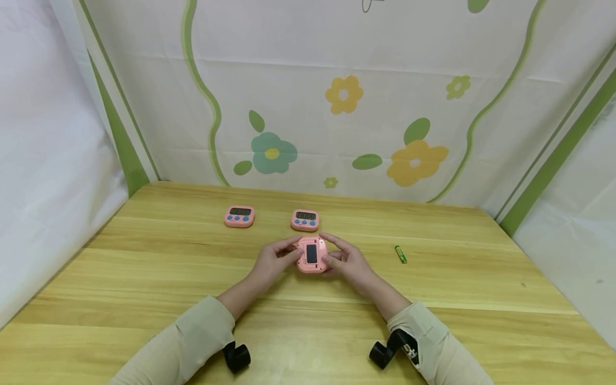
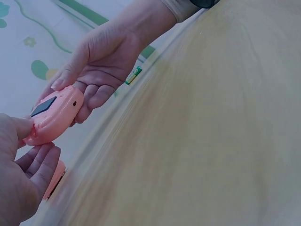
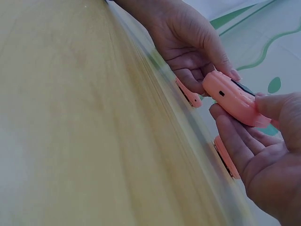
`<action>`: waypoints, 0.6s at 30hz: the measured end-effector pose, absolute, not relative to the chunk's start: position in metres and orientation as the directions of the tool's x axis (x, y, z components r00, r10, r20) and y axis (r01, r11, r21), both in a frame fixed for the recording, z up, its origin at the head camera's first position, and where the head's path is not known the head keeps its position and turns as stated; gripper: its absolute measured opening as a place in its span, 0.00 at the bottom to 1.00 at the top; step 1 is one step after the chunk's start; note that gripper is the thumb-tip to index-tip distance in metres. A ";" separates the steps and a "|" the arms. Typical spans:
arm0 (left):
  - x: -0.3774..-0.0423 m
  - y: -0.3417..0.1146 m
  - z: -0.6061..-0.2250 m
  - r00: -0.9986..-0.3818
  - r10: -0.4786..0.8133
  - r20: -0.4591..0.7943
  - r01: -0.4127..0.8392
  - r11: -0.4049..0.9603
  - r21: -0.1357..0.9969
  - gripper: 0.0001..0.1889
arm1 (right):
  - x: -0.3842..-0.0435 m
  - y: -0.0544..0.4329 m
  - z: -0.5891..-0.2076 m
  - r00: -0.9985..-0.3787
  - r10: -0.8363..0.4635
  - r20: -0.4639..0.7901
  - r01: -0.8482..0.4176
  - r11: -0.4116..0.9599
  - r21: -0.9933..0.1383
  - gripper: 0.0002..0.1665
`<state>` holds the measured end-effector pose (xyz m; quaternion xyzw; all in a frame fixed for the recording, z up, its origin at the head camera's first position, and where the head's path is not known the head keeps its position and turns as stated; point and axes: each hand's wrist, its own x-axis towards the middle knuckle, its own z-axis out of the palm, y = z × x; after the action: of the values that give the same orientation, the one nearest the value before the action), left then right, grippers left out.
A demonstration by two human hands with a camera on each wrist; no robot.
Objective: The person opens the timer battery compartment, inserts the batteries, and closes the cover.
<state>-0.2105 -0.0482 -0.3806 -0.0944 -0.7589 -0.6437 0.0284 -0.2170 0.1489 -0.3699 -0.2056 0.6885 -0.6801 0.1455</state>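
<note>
Both hands hold a pink digital timer (image 1: 312, 255) between them, its back turned up with a dark rectangular patch (image 1: 312, 254) showing. On one side my left hand (image 1: 275, 262) pinches it, thumb on the back face and fingers around the edge. From the other side my right hand (image 1: 353, 266) grips it the same way, thumb near the lower edge. A small dark slot shows on the timer's rim (image 2: 70, 110) in the left wrist view. The timer's front, with its screen, is hidden underneath.
Two more pink timers lie face up behind the hands, one at the left (image 1: 239, 216) and one nearer the middle (image 1: 305, 220), both with blue buttons. A green battery (image 1: 400, 254) lies to the right on the wooden table (image 1: 308, 342). A flowered curtain (image 1: 308, 107) hangs behind.
</note>
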 end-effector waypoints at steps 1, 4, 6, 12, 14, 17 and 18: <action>-0.210 -0.048 -0.381 -0.979 0.116 0.167 0.184 0.161 0.970 0.17 | -0.217 0.149 -0.370 -0.872 -0.485 0.067 -0.071 -0.012 -0.997 0.33; -0.210 -0.049 -0.381 -0.971 0.164 0.172 0.199 0.165 0.966 0.19 | -0.216 0.149 -0.369 -0.871 -0.490 0.037 -0.033 -0.018 -0.999 0.33; -0.209 -0.048 -0.381 -0.964 0.213 0.159 0.189 0.127 0.974 0.22 | -0.217 0.149 -0.370 -0.871 -0.490 0.022 -0.014 -0.020 -1.000 0.32; -0.207 -0.047 -0.379 -0.926 0.370 0.074 0.060 -0.048 0.997 0.30 | -0.220 0.151 -0.373 -0.871 -0.491 -0.013 0.028 -0.024 -0.999 0.30; -0.208 -0.048 -0.379 -0.917 0.396 0.049 0.026 -0.063 0.998 0.31 | -0.220 0.151 -0.373 -0.872 -0.490 -0.026 0.042 -0.021 -0.999 0.30; -0.208 -0.048 -0.380 -0.911 0.413 0.013 -0.015 -0.065 0.998 0.32 | -0.220 0.151 -0.374 -0.875 -0.483 -0.041 0.051 -0.009 -0.999 0.30; -0.207 -0.048 -0.378 -0.909 0.416 0.001 -0.027 -0.062 0.998 0.31 | -0.220 0.151 -0.374 -0.876 -0.480 -0.048 0.056 -0.003 -0.998 0.29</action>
<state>-0.2065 -0.0480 -0.3777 -0.1457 -0.6668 -0.7141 -0.1552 -0.2199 0.1506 -0.3741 -0.1559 0.6790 -0.6906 0.1941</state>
